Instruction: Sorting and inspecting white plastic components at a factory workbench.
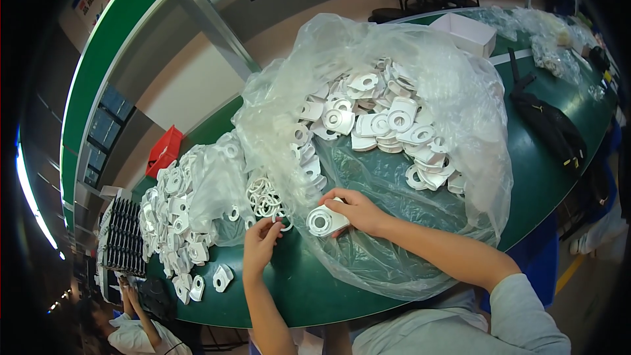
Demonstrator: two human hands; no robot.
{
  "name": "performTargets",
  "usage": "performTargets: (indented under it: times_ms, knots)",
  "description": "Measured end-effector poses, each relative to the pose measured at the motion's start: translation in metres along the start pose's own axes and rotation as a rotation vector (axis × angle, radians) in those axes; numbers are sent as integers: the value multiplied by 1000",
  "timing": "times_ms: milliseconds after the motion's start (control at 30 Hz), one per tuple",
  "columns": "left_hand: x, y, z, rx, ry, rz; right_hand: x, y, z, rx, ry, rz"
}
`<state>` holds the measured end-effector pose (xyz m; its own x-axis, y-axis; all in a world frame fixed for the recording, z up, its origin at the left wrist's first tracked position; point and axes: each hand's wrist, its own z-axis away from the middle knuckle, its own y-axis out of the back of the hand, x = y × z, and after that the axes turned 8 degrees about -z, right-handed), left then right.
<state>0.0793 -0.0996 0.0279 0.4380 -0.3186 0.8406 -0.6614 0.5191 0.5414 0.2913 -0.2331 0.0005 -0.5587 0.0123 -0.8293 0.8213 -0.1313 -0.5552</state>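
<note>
My right hand [358,213] is closed around a white plastic part [321,222] with a rounded body and a round hole, held over the edge of a clear plastic bag. To its left, my left hand [261,244] pinches a white ring [286,226] at its fingertips; the fingers partly hide it. Just beyond that hand lies a small heap of white rings [264,196]. Inside the large clear bag [394,29] are many similar white parts [399,118], spread in a loose arc.
Another pile of white parts [172,213] covers the green table [309,302] at left, with a few near its edge. Beyond are a red bin [164,151] and a black rack [125,236]. A person [135,329] works at lower left. A black bag [549,125] lies at right.
</note>
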Motion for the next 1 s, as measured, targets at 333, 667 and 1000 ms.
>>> performTargets:
  times_ms: [333,667,1000]
  knots:
    - [13,-8,0,422,-157,107,4,3,-4,-4,24,-28]
    - [41,-56,11,152,-34,329,-2,5,1,-40,49,-38]
    - [33,-66,10,331,-302,-121,0,3,-1,-37,46,-77]
